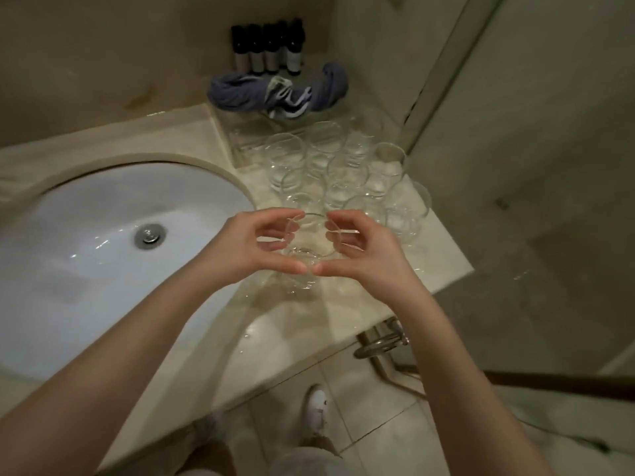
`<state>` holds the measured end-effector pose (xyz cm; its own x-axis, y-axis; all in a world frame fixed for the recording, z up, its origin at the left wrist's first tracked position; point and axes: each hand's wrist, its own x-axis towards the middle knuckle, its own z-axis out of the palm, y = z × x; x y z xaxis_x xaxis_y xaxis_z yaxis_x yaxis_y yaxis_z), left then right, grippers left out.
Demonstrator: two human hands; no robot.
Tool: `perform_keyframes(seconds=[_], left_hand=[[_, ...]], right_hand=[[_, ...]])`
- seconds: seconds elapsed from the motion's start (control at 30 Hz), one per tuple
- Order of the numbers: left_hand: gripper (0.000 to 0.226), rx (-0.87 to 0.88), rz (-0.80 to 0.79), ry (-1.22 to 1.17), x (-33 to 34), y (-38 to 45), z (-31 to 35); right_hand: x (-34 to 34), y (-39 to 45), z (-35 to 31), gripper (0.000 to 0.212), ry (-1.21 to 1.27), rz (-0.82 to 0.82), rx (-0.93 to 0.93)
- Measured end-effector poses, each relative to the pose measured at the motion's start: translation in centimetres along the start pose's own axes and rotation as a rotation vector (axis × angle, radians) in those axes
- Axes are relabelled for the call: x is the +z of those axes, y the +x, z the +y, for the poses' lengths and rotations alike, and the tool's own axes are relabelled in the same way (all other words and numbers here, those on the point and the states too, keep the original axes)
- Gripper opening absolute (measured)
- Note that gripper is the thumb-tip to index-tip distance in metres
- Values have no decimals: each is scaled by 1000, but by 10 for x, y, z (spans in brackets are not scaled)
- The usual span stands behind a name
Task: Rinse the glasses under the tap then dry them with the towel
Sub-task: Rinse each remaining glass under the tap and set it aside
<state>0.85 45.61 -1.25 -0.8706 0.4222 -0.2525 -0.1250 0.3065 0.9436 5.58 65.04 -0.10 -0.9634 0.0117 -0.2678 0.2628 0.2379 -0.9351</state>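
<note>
A clear glass (pixel 311 250) stands on the counter just right of the sink, and both my hands curl around it. My left hand (pixel 254 245) grips its left side, my right hand (pixel 364 249) its right side, thumbs nearly meeting at the front. Behind it, several more clear glasses (pixel 340 173) stand close together on the counter. A blue-grey towel (pixel 275 92) lies bunched over a clear box at the back. The tap is out of view.
The white sink basin (pixel 86 255) with its metal drain (pixel 150 236) lies to the left. Several dark bottles (pixel 268 48) stand against the back wall. The beige counter (pixel 285 338) ends at its right edge near a glass shower partition (pixel 515 166). Below it is a metal towel ring (pixel 378 345).
</note>
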Motion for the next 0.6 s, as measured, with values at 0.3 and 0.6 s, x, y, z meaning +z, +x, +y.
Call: perform_keyframes(seconds=[0.3, 0.6], left_hand=[[72, -16, 221, 36, 27, 18, -1], [75, -71, 250, 141, 38, 24, -10]], right_hand=[[-29, 48, -17, 86, -707, -206, -233], [-29, 62, -9, 87, -856, -298, -264]])
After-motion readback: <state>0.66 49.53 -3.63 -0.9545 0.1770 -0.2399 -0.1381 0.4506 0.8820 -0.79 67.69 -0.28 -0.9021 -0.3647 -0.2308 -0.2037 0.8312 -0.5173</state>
